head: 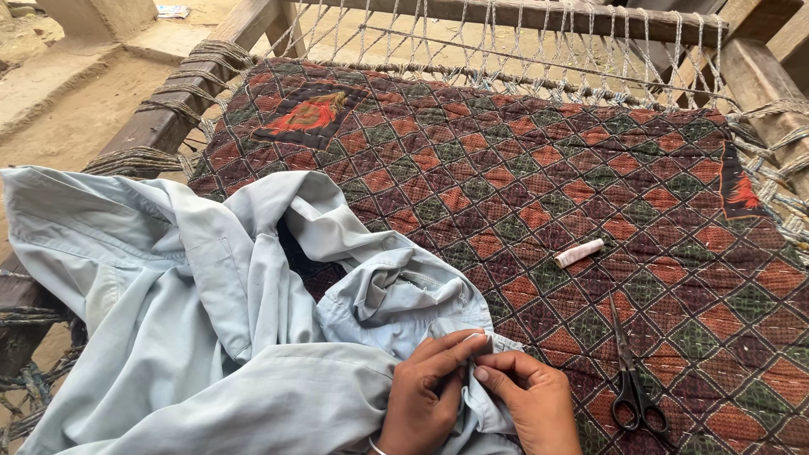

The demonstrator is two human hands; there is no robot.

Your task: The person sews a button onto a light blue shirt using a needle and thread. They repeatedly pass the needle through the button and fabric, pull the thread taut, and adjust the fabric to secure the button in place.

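The pale blue-grey cotton shirt lies crumpled over the near left part of the rope-strung wooden cot, one sleeve or panel trailing off its left edge. Both hands work a fold of it at the near edge: the left hand and the right hand each pinch narrow on the same bit of hem, fingertips almost touching. Whether a needle or thread sits between them I cannot tell; the spot is too small to read.

The risk, as I judge it, lies in that tight pinch. If a needle is there, fingertips so close could be pricked, and loose cloth bunched beneath could be caught in a stitch by mistake. The shirt's weight hanging off the left edge could also drag the fold out of the fingers.

The fabric looks thin, soft and heavily creased, with a buttoned cuff or placket lying near the middle.

Under it spreads a quilted cover of red, green and maroon diamonds. On that, well apart from the hands, lies a small pale pink spool; black-handled scissors lie closed just right of the right hand, blades pointing away.
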